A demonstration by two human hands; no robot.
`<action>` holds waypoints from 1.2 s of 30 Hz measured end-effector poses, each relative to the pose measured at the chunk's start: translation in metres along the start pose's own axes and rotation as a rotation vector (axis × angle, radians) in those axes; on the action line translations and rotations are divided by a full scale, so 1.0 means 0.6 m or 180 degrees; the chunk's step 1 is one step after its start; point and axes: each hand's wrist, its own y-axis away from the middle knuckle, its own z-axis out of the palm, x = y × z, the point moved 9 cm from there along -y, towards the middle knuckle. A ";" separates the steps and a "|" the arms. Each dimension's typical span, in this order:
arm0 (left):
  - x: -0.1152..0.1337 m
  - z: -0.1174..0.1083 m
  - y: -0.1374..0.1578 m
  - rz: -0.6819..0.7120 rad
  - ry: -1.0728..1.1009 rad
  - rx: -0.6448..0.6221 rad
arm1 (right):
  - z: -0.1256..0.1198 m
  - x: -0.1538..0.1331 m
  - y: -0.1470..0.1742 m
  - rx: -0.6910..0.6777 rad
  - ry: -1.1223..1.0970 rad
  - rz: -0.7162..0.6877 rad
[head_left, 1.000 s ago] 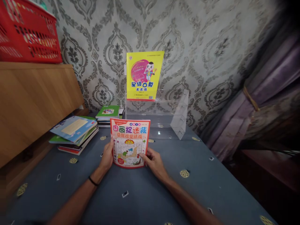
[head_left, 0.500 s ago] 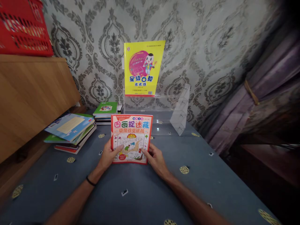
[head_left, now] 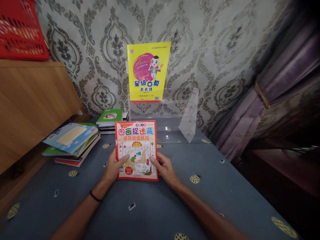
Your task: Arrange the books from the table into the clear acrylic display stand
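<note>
A red-bordered picture book (head_left: 137, 150) with a colourful animal cover faces me, held upright in front of the stand. My left hand (head_left: 113, 168) grips its left edge, thumb on the cover and fingers behind. On the opposite edge my right hand (head_left: 165, 168) holds it the same way; its fingers are partly hidden at the back. Behind the book stands a clear acrylic tiered rack (head_left: 188, 116). A yellow workbook (head_left: 147, 73) leans on the rack's top tier, against the wall side.
Two stacks of books lie at the left: a near stack topped by a blue book (head_left: 71, 136) and a farther one with a green book (head_left: 110, 116). A wooden cabinet (head_left: 37, 100) bearing a red basket (head_left: 22, 33) borders the left. A purple curtain (head_left: 250, 110) hangs right.
The picture book's lower edge sits slightly lower and its cover faces me more squarely. The whole scene has shifted a little left in view. Both hands keep their hold.
</note>
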 end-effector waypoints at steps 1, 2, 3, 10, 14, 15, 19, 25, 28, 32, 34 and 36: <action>-0.002 0.003 0.002 -0.0078 0.0122 -0.0010 | 0.001 0.002 -0.001 -0.0028 -0.0131 0.0066; -0.004 0.007 0.004 -0.0162 0.0226 -0.0016 | 0.002 0.003 -0.001 -0.0047 -0.0253 0.0130; -0.005 0.010 0.006 -0.0243 0.0309 -0.0022 | 0.002 0.005 -0.001 -0.0058 -0.0371 0.0192; -0.013 0.017 0.013 -0.0508 0.0623 -0.0094 | 0.010 0.024 0.001 -0.0017 -0.0995 0.0596; -0.022 0.013 0.014 -0.0592 0.0736 -0.0119 | 0.014 0.030 0.002 -0.0051 -0.1109 0.0751; -0.023 0.012 0.014 -0.0598 0.0743 -0.0113 | 0.015 0.030 0.002 -0.0057 -0.1113 0.0767; -0.025 0.013 0.014 -0.0649 0.0660 -0.0107 | 0.014 0.033 0.002 -0.0050 -0.1095 0.0806; -0.040 -0.009 0.004 -0.0530 0.0159 0.0037 | 0.007 0.030 -0.001 0.0014 -0.0602 0.0610; -0.049 -0.045 -0.006 -0.0346 -0.0309 0.0409 | -0.002 0.018 -0.004 0.0031 -0.0224 0.0394; -0.036 -0.061 -0.012 -0.0127 -0.0663 0.0574 | -0.015 -0.025 -0.008 0.0023 0.0435 -0.0137; -0.016 -0.045 -0.011 0.0048 -0.0678 0.0298 | -0.021 -0.055 -0.006 0.0073 0.0697 -0.0473; 0.011 -0.029 -0.006 0.0306 -0.0766 0.0064 | -0.027 -0.080 -0.002 0.0132 0.0859 -0.0723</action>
